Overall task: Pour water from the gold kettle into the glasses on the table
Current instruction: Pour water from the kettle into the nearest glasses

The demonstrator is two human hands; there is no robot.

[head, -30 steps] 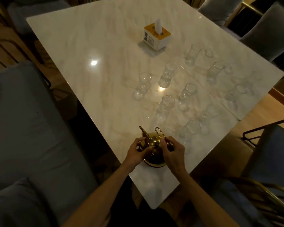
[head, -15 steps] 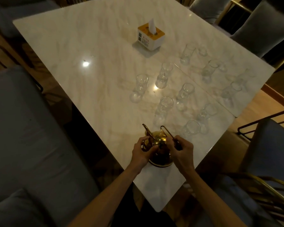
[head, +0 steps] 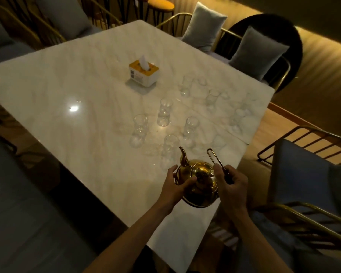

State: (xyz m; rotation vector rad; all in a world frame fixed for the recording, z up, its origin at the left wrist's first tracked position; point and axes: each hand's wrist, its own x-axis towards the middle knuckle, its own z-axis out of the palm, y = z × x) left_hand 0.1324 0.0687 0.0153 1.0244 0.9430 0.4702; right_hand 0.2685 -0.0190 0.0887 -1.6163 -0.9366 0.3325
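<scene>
The left hand curls its fingers against the gold kettle body while the right hand pinches its wire handle, the kettle sitting at the bench near edge, just before the empty glasses.

It looked like a dim dining lounge or restaurant. A large pale marble tabletop carried a tissue box and a spread of clear glasses. Gold-framed chairs with grey cushions ringed it, round stools stood behind, and warm strip light glowed along the slatted wall.
</scene>
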